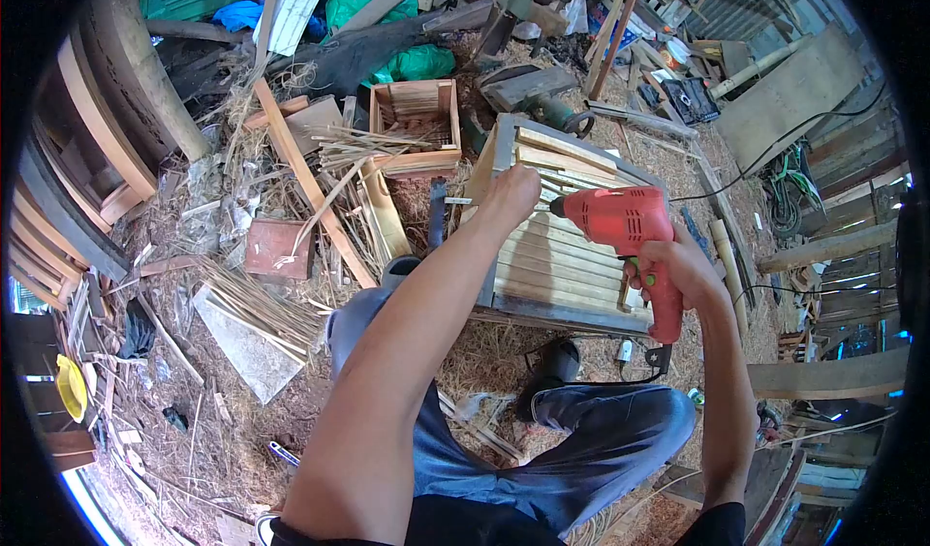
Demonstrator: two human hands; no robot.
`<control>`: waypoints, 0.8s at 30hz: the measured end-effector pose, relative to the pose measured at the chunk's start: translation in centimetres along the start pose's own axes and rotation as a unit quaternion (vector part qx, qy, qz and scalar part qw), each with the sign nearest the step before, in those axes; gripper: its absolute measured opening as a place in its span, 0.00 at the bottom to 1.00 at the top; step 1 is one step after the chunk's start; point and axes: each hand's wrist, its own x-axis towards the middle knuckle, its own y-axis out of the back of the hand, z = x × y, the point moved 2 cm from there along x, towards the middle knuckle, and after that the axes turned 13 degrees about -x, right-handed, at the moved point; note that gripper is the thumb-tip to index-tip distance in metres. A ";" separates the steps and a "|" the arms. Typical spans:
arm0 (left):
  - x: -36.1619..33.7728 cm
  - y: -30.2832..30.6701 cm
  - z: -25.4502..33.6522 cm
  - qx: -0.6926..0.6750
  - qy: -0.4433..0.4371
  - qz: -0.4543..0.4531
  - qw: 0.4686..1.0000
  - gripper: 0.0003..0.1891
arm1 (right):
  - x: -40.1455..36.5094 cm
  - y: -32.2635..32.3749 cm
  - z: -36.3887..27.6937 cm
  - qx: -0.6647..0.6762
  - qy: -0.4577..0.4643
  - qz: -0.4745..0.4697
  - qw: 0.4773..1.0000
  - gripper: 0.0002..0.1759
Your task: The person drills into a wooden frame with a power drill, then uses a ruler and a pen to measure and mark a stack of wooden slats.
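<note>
My right hand [664, 267] is wrapped round the grip of a red power drill [620, 215]. The drill's black chuck points left, over a slatted wooden frame [562, 265] with grey edges. Close to the chuck, my left hand [515, 195] is closed at the upper left part of the slats. What its fingers pinch, if anything, is hidden. Thin light slats run across the frame, with a few loose-looking strips near the top. A dark cord [620, 382] runs from the base of the drill's handle.
An open wooden box [415, 161] stands beyond my left arm, beside a bundle of thin sticks [354, 147]. A long plank [312, 187] leans there. Another stick bundle [252, 299] lies at left on the shavings. Curved timbers [107, 120] stand at far left. A cable [775, 149] crosses the right side.
</note>
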 end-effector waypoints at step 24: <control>0.0 -1.0 -0.1 0.057 0.001 0.015 0.998 0.01 | -3.9 0.9 -0.2 0.081 0.015 0.110 0.991 0.22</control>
